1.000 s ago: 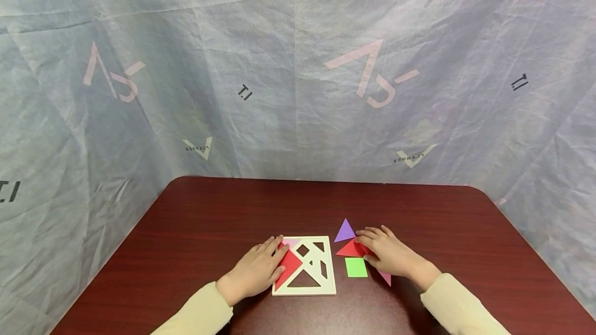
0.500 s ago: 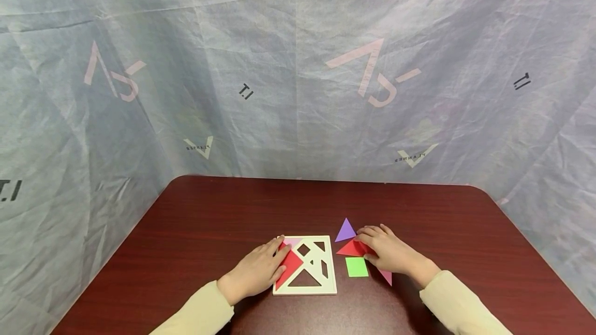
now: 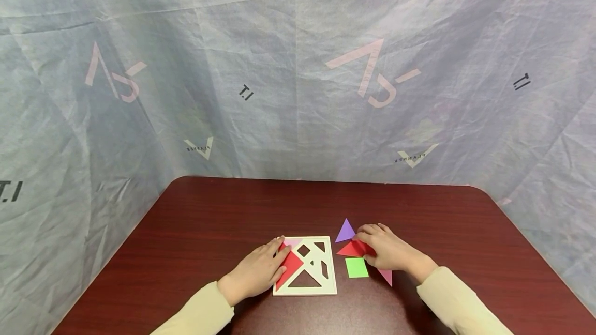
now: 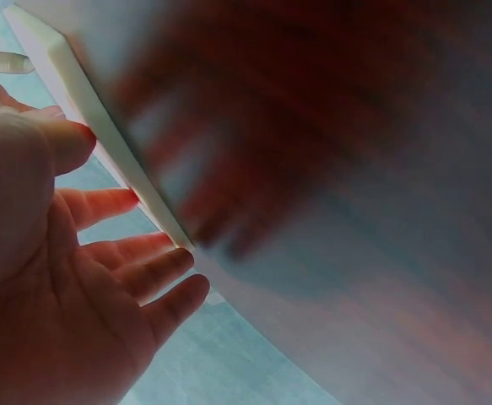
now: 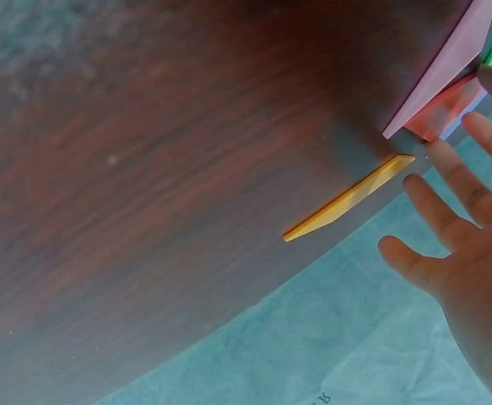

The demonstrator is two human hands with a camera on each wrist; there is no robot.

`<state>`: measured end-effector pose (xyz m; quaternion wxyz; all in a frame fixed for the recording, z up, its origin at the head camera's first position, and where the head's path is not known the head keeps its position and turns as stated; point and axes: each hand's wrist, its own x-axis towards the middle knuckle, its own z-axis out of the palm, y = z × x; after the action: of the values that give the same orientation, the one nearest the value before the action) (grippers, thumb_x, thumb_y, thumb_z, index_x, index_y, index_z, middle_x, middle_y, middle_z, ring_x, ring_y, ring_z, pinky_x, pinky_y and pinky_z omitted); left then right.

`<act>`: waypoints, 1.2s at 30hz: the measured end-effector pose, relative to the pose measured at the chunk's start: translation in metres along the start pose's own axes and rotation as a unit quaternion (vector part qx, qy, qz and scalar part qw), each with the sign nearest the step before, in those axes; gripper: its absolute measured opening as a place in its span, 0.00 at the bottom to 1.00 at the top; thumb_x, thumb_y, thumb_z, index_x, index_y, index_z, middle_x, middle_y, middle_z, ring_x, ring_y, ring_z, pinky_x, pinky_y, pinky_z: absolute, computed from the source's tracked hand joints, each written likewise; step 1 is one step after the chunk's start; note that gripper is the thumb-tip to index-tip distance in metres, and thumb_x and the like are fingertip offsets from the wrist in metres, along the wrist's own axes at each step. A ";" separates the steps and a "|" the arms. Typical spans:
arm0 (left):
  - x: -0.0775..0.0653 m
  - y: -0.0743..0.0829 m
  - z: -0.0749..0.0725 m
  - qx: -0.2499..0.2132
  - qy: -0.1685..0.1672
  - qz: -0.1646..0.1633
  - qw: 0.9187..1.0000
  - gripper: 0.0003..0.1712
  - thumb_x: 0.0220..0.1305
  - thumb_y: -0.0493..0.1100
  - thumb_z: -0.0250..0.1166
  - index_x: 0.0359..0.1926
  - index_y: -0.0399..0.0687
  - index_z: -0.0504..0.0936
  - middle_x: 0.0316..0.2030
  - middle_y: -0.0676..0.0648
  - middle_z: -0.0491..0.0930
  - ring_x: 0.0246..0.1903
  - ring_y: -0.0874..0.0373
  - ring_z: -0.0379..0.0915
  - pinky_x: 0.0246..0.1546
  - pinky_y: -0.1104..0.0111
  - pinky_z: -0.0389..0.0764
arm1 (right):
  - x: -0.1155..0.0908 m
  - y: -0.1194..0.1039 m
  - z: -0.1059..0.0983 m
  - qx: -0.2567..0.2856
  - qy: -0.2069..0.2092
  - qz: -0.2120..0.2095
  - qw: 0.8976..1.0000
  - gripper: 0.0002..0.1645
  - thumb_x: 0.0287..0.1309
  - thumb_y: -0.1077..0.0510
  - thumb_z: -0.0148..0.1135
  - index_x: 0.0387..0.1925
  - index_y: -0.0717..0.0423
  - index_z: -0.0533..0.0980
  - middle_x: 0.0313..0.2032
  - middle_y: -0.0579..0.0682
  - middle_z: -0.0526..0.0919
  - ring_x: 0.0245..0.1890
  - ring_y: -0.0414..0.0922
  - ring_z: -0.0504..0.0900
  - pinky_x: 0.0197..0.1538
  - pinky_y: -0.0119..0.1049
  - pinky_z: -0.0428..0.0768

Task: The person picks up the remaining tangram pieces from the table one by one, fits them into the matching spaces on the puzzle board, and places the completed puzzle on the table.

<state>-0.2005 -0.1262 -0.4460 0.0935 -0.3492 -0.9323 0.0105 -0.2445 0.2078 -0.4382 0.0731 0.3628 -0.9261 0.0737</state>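
A white tangram board (image 3: 304,292) lies flat on the table, with a red triangle (image 3: 289,268) and a pink piece (image 3: 293,242) at its left side. My left hand (image 3: 257,269) rests over the board's left edge, its fingers extended across the red triangle; in the left wrist view they reach along the board's edge (image 4: 102,135). To the board's right, my right hand (image 3: 391,248) pinches a loose red triangle (image 3: 349,249) between thumb and fingers. In the right wrist view, this red piece (image 5: 441,110) shows beside the thumb. The hand partly hides it from the head camera.
Around the right hand lie a purple triangle (image 3: 345,231), a green square (image 3: 356,268) and a pink triangle (image 3: 386,276). A yellow piece (image 5: 347,201) lies beyond the fingers in the right wrist view. Dark cutouts (image 3: 304,279) show in the board. Grey cloth (image 3: 298,92) hangs behind the table.
My right hand's fingers have drawn in slightly, and more of the loose red triangle shows between fingers and thumb. My left hand and the board stay where they were.
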 end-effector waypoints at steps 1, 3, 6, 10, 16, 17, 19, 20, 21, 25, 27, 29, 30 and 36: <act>0.000 0.000 0.000 -0.001 0.000 0.000 1.000 0.26 0.65 0.48 0.52 0.60 0.41 0.69 0.60 0.36 0.67 0.59 0.46 0.67 0.56 0.58 0.72 | 0.000 0.000 0.000 0.001 -0.002 0.001 1.000 0.24 0.40 0.59 0.67 0.45 0.54 0.77 0.44 0.51 0.76 0.49 0.53 0.74 0.54 0.61 0.66; 0.000 0.000 0.000 -0.001 -0.001 -0.001 1.000 0.26 0.65 0.48 0.52 0.61 0.41 0.69 0.60 0.36 0.67 0.59 0.46 0.67 0.56 0.58 0.72 | 0.002 0.000 -0.001 0.002 -0.004 0.002 1.000 0.25 0.39 0.59 0.68 0.45 0.54 0.77 0.44 0.52 0.76 0.50 0.53 0.73 0.55 0.60 0.66; 0.000 0.000 0.001 0.000 -0.002 -0.001 1.000 0.26 0.65 0.48 0.52 0.61 0.41 0.69 0.60 0.36 0.67 0.59 0.46 0.66 0.56 0.58 0.71 | 0.003 0.000 -0.001 0.004 -0.007 0.004 1.000 0.27 0.37 0.58 0.68 0.46 0.54 0.76 0.43 0.51 0.76 0.49 0.53 0.73 0.55 0.59 0.66; 0.001 -0.002 0.003 0.000 -0.004 -0.003 1.000 0.26 0.65 0.49 0.52 0.61 0.42 0.68 0.60 0.36 0.66 0.60 0.46 0.66 0.56 0.58 0.71 | 0.004 0.001 -0.001 -0.002 -0.001 0.001 1.000 0.27 0.36 0.58 0.69 0.46 0.54 0.76 0.42 0.50 0.74 0.48 0.52 0.72 0.54 0.58 0.67; 0.000 -0.001 0.002 0.002 -0.008 -0.005 1.000 0.26 0.66 0.49 0.52 0.61 0.42 0.68 0.61 0.37 0.66 0.60 0.47 0.66 0.56 0.58 0.71 | 0.004 0.002 0.000 -0.011 0.015 -0.005 1.000 0.27 0.35 0.57 0.70 0.44 0.54 0.77 0.42 0.50 0.72 0.46 0.51 0.71 0.51 0.56 0.68; 0.000 -0.001 0.002 0.002 -0.009 -0.005 1.000 0.26 0.66 0.49 0.52 0.61 0.42 0.68 0.61 0.37 0.66 0.60 0.47 0.66 0.56 0.59 0.71 | 0.004 0.002 0.001 -0.011 0.016 -0.006 1.000 0.27 0.35 0.57 0.70 0.44 0.54 0.77 0.42 0.50 0.72 0.45 0.51 0.71 0.51 0.56 0.68; 0.000 0.000 0.001 0.002 -0.009 -0.006 1.000 0.26 0.66 0.49 0.52 0.61 0.42 0.68 0.61 0.37 0.66 0.60 0.47 0.65 0.56 0.59 0.71 | 0.004 0.002 0.001 -0.014 0.018 -0.006 1.000 0.27 0.35 0.56 0.70 0.44 0.55 0.77 0.42 0.50 0.72 0.45 0.50 0.71 0.51 0.56 0.68; 0.000 0.000 0.001 0.001 -0.010 -0.007 1.000 0.26 0.66 0.49 0.52 0.61 0.42 0.68 0.61 0.37 0.66 0.60 0.47 0.65 0.56 0.59 0.71 | 0.004 0.002 0.001 -0.015 0.018 -0.007 1.000 0.26 0.35 0.56 0.70 0.44 0.55 0.78 0.42 0.50 0.72 0.45 0.49 0.70 0.51 0.56 0.68; 0.000 0.000 0.001 0.000 -0.010 -0.008 1.000 0.26 0.66 0.49 0.52 0.61 0.42 0.68 0.61 0.36 0.66 0.60 0.47 0.65 0.56 0.59 0.71 | 0.004 0.002 0.001 -0.016 0.018 -0.007 1.000 0.26 0.36 0.56 0.70 0.44 0.55 0.78 0.42 0.50 0.71 0.45 0.49 0.70 0.51 0.55 0.68; 0.000 0.000 0.001 -0.004 -0.011 -0.009 1.000 0.26 0.66 0.49 0.51 0.62 0.42 0.68 0.61 0.36 0.65 0.60 0.46 0.65 0.57 0.58 0.71 | 0.004 0.002 0.001 -0.021 0.020 -0.009 1.000 0.26 0.36 0.55 0.70 0.43 0.56 0.78 0.42 0.49 0.70 0.44 0.48 0.69 0.49 0.54 0.69; 0.000 0.000 0.001 -0.005 -0.010 -0.009 1.000 0.26 0.66 0.49 0.51 0.62 0.42 0.68 0.61 0.36 0.65 0.60 0.46 0.65 0.57 0.58 0.71 | 0.004 0.001 0.000 -0.023 0.022 -0.010 0.999 0.26 0.36 0.55 0.70 0.43 0.56 0.78 0.42 0.49 0.70 0.43 0.47 0.68 0.48 0.53 0.69; 0.000 0.000 0.001 -0.006 -0.009 -0.008 1.000 0.26 0.66 0.49 0.51 0.62 0.42 0.68 0.61 0.36 0.65 0.60 0.46 0.65 0.57 0.58 0.71 | 0.004 0.001 -0.001 -0.024 0.023 -0.010 0.999 0.26 0.36 0.55 0.71 0.43 0.55 0.77 0.42 0.49 0.70 0.43 0.47 0.68 0.48 0.53 0.70; 0.000 0.000 0.002 -0.006 -0.008 -0.008 1.000 0.26 0.66 0.49 0.51 0.62 0.42 0.68 0.61 0.36 0.65 0.60 0.46 0.65 0.57 0.58 0.71 | 0.004 0.001 -0.001 -0.024 0.024 -0.010 0.999 0.26 0.36 0.55 0.71 0.43 0.55 0.77 0.42 0.49 0.69 0.43 0.47 0.68 0.48 0.53 0.70; 0.000 0.000 0.002 -0.005 -0.005 -0.006 1.000 0.26 0.66 0.48 0.51 0.61 0.42 0.68 0.61 0.36 0.65 0.60 0.46 0.65 0.56 0.58 0.71 | 0.004 0.001 -0.001 -0.026 0.027 -0.011 0.999 0.26 0.35 0.55 0.71 0.42 0.54 0.76 0.42 0.49 0.69 0.43 0.47 0.68 0.47 0.52 0.70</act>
<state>-0.2005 -0.1264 -0.4476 0.0872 -0.3443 -0.9348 0.0074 -0.2480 0.2060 -0.4364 0.1086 0.3684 -0.9214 0.0589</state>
